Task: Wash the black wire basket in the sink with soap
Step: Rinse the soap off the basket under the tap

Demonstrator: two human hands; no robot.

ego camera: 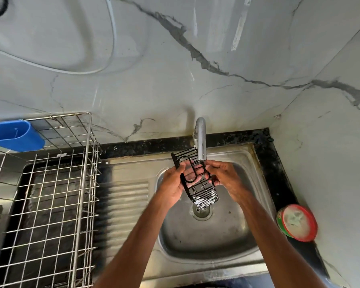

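Observation:
I hold the black wire basket (204, 190) tilted over the steel sink (227, 235), right under the tap (201, 140). My left hand (173, 183) grips its left side, thumb over the rim. My right hand (224, 177) pinches its right edge with curled fingers. White foam clings to the basket's lower end, just above the drain (202, 213). Whether water is running from the tap is unclear.
A round red and green soap tub (297, 222) with white paste sits on the black counter at the right. A steel wire dish rack (50, 194) with a blue plastic holder (17, 135) fills the left. A ribbed drainboard (125, 204) lies between rack and bowl. Marble wall behind.

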